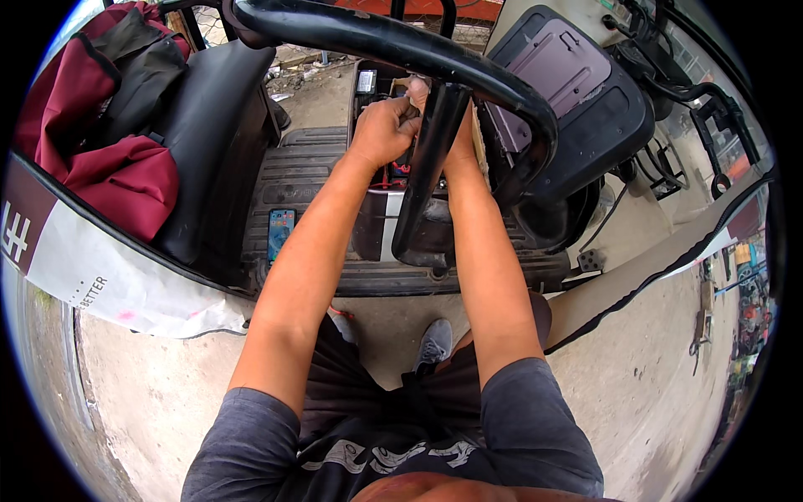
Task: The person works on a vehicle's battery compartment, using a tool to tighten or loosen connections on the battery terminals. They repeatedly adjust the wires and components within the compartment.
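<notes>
Both hands are reaching into the far floor compartment [376, 125]. Left hand [382, 130] is clenched on something small; right hand [427, 100] sits behind the black bar [435, 159], grip can't tell.

The thick curved metal bar [393, 42] was glossy black, as was the upright tube [427, 167] under it. The padded vehicle seat [209, 117] was black, and the crumpled cloth bag [109, 159] on it was deep maroon with black straps. The ribbed rubber floor mat [293, 176] was dark grey. The flat phone [280, 232] lying on it showed a bright blue-green screen. The raised plastic cover [569, 75] was dark grey with a paler purplish-grey panel. Thin wires [393, 174] below the hands were red. The person's shorts were dark grey, the shoe [435, 341] grey. The concrete ground [652, 376] was pale tan, speckled.
</notes>
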A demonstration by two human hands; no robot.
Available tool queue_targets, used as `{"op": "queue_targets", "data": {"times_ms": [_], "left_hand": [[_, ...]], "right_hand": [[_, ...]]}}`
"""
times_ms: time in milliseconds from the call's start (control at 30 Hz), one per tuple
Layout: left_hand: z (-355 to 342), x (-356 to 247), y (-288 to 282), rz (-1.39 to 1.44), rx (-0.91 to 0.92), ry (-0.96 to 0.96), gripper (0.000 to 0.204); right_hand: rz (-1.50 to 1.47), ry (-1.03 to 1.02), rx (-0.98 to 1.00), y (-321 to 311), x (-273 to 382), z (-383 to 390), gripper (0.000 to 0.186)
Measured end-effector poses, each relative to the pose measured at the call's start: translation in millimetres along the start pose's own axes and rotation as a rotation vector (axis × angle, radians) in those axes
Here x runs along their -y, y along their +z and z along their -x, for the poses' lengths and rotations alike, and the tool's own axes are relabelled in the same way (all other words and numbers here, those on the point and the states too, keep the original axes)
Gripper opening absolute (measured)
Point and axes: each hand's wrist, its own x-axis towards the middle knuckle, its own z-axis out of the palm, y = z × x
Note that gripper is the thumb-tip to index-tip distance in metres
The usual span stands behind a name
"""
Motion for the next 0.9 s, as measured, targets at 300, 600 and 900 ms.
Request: {"op": "queue_targets", "data": {"times_ms": [300, 600, 900], "left_hand": [[0.5, -0.4, 2.1, 0.006, -0.055, 0.043, 0.016], [-0.7, 3.7, 2.1, -0.007, -0.009, 0.034, 0.017], [0.7, 0.6, 0.6, 0.059, 0.013, 0.037, 0.015]], "right_hand": [[0.172, -0.007, 0.021, -0.7, 13.4, 3.9, 0.031], [0.12, -0.037, -0.023, 3.9, 20.2, 5.1, 0.023], [0.02, -0.008, -0.011, 0.8, 9.8, 1.6, 0.022]]}}
